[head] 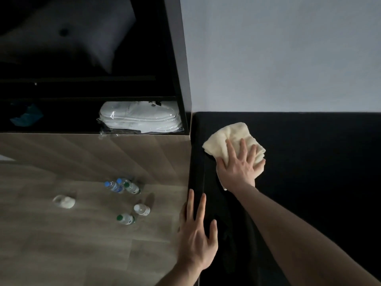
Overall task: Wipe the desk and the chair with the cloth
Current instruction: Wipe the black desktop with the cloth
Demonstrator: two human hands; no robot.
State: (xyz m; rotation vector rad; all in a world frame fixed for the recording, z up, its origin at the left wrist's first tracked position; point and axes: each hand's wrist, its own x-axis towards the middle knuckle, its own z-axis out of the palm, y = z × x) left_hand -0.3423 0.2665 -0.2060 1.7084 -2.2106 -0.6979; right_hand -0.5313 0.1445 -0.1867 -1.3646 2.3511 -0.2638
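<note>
Cream cloth [233, 141] lies bunched on the black tabletop [309, 172], near its back left corner where the pale wall [278, 54] meets the dark surface. The right hand [237, 167] presses flat on the near part of the cloth, palm down, its fingers [243, 146] straight and spread apart over the fabric, with a fold of the cloth showing under the wrist. The left hand [196, 236] rests flat on the left edge of the tabletop, well apart from the cloth, its fingers [190, 201] straight and slightly spread, holding nothing.

To the left, lower down, is a wood-grain floor [72, 234]. Several small plastic bottles [122, 185] stand on it in a loose group, some with blue caps and some with green, and two more bottles [134, 213] stand a little nearer. A small white crumpled thing [64, 201] lies beside them; what it is cannot be told. Above the floor, a dark open shelf unit [177, 69] holds a pack of white slippers in clear wrap [140, 117] on its lowest shelf and a blue-green item [25, 114] farther left, too dim to make out.
</note>
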